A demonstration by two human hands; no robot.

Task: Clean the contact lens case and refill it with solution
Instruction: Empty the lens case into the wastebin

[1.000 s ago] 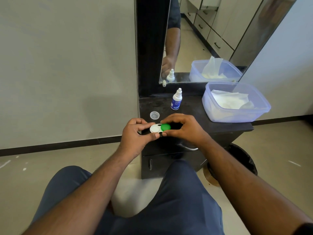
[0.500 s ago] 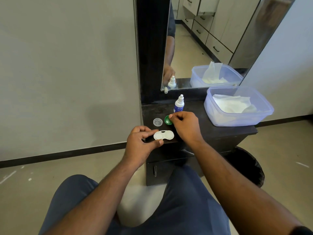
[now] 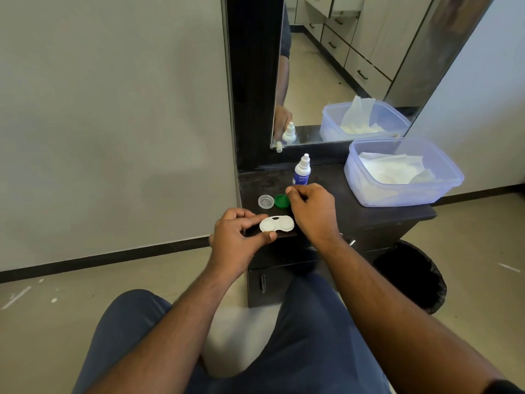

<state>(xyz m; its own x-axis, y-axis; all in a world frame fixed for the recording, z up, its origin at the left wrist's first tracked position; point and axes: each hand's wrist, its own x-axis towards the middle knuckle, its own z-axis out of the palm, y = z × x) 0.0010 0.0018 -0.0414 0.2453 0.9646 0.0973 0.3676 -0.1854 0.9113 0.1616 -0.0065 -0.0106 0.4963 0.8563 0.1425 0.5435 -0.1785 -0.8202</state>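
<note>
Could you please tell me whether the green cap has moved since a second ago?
Yes. The green cap left the lens case and now lies farther back on the cabinet top, beside the clear cap.

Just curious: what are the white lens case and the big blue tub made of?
Case: looks like matte opaque white plastic, moulded as two round wells. Tub: thin translucent bluish plastic, slightly glossy; the white tissue shows through its wall. Neither can be confirmed by look alone.

Both forearms reach forward; left hand (image 3: pixel 235 236) pinches with thumb and fingers, right hand (image 3: pixel 311 213) loosely curled, empty.
</note>
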